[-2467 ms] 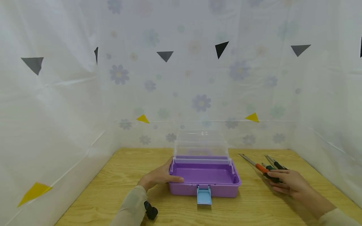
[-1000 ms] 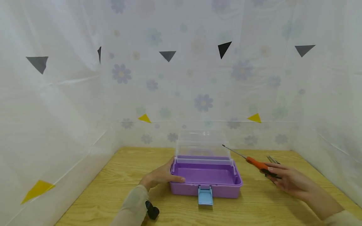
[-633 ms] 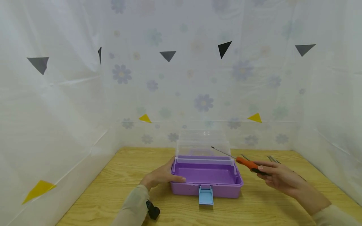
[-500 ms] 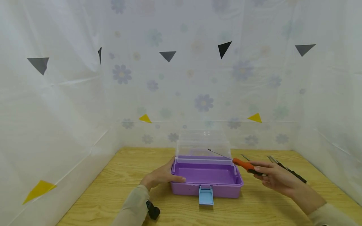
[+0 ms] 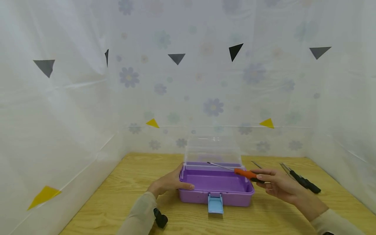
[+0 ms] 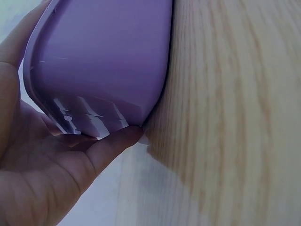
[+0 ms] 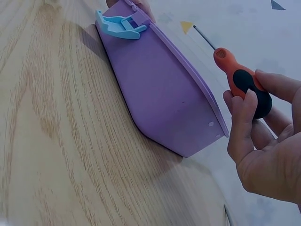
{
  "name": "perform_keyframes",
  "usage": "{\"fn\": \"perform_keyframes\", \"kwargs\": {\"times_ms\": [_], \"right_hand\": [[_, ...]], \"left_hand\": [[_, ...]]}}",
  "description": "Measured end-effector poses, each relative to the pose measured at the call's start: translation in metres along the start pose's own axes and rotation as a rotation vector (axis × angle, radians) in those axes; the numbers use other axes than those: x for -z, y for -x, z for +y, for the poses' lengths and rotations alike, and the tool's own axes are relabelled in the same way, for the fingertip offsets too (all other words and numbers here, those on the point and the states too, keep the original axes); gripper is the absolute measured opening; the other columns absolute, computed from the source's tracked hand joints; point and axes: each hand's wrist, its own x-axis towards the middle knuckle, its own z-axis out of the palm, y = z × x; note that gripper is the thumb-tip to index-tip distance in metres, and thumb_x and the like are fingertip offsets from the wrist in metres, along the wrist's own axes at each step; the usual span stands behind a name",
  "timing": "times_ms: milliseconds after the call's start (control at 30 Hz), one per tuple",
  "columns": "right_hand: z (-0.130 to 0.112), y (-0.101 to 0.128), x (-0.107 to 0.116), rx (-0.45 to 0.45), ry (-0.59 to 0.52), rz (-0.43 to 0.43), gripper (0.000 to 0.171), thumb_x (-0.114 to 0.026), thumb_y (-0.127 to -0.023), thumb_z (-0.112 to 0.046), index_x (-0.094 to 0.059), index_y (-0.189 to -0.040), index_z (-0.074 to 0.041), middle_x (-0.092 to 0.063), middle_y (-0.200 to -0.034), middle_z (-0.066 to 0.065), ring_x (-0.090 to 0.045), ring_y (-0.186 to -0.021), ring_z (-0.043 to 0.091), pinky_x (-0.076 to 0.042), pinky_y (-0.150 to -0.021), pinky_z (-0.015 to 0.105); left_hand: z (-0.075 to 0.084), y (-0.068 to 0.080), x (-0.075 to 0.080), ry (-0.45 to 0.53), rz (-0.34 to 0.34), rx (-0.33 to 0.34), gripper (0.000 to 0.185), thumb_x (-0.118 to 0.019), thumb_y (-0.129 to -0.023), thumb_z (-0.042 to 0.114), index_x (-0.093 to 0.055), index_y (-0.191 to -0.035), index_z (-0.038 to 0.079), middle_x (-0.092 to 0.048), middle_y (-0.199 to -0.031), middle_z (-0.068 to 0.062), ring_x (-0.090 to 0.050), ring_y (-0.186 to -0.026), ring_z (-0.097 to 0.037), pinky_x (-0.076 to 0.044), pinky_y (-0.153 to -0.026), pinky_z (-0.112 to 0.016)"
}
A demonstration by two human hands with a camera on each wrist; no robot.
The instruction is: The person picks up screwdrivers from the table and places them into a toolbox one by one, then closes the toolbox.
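Note:
A purple toolbox (image 5: pixel 194 196) sits on the table, its clear lid (image 5: pixel 214 148) raised at the back and its blue latch (image 5: pixel 215 205) hanging down in front. My left hand (image 5: pixel 170 182) grips the left end, thumb over the rim; in the left wrist view, fingers (image 6: pixel 110 146) bend against the box's end wall. Between thumb and fingers, my right hand (image 5: pixel 282 186) holds an orange-and-black screwdriver (image 5: pixel 244 173) by its handle. The shaft points left above the open box, whose visible floor is bare. In the right wrist view the screwdriver (image 7: pixel 230 66) is apart from the box.
Right of the box lie screwdrivers with black handles (image 5: pixel 305 182). Another metal shaft (image 5: pixel 256 164) shows behind my right hand, its handle hidden. White plastic sheeting (image 5: pixel 58 114) encloses the wooden table (image 5: pixel 123 182) on the left, back and right.
My right hand has picked up the orange screwdriver from the group at the right and carried it left over the toolbox's right end. My left hand stays on the box.

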Motion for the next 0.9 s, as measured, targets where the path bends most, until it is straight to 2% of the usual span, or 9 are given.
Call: {"fn": "perform_keyframes", "kwargs": {"times_ms": [200, 433, 567, 700, 900], "right_hand": [[0.002, -0.006, -0.001, 0.001, 0.022, 0.005, 0.037, -0.043, -0.113, -0.011, -0.067, -0.14, -0.018, -0.059, -0.136, 0.003, -0.065, -0.114, 0.017, -0.055, -0.073, 0.019], [0.002, -0.011, -0.003, 0.002, 0.026, 0.023, 0.036, -0.045, -0.112, -0.011, -0.068, -0.139, -0.019, -0.059, -0.136, 0.005, -0.066, -0.112, 0.016, -0.054, -0.071, 0.018], [0.004, -0.013, -0.006, 0.004, 0.017, 0.018, 0.036, -0.045, -0.112, -0.01, -0.067, -0.14, -0.018, -0.059, -0.136, 0.006, -0.067, -0.107, 0.014, -0.052, -0.068, 0.018], [0.005, -0.015, -0.011, 0.004, 0.05, 0.063, 0.035, -0.049, -0.111, -0.011, -0.067, -0.14, -0.016, -0.059, -0.135, 0.006, -0.067, -0.104, 0.015, -0.051, -0.068, 0.02], [0.004, -0.02, -0.02, -0.009, 0.11, 0.159, 0.035, -0.057, -0.108, -0.014, -0.065, -0.142, -0.012, -0.056, -0.137, 0.009, -0.064, -0.095, 0.012, -0.051, -0.072, 0.024]], "left_hand": [[0.001, 0.0, 0.0, -0.005, 0.004, 0.006, 0.124, -0.087, -0.083, 0.036, 0.001, -0.167, 0.016, -0.039, -0.156, -0.023, -0.046, -0.136, -0.038, -0.034, -0.115, -0.055], [0.0, -0.001, 0.0, -0.009, 0.016, 0.016, 0.123, -0.088, -0.082, 0.037, -0.001, -0.167, 0.018, -0.04, -0.155, -0.023, -0.047, -0.135, -0.037, -0.034, -0.115, -0.055], [0.0, -0.001, -0.002, -0.019, 0.017, 0.026, 0.123, -0.088, -0.082, 0.038, -0.001, -0.168, 0.02, -0.036, -0.158, -0.022, -0.043, -0.14, -0.038, -0.031, -0.117, -0.057], [0.001, 0.0, -0.003, -0.033, 0.022, 0.039, 0.126, -0.088, -0.082, 0.041, 0.002, -0.168, 0.018, -0.032, -0.162, -0.021, -0.037, -0.144, -0.039, -0.027, -0.118, -0.058], [0.001, 0.0, -0.003, -0.027, 0.028, 0.043, 0.127, -0.087, -0.083, 0.038, 0.005, -0.167, 0.017, -0.032, -0.163, -0.017, -0.038, -0.144, -0.037, -0.027, -0.118, -0.057]]}}
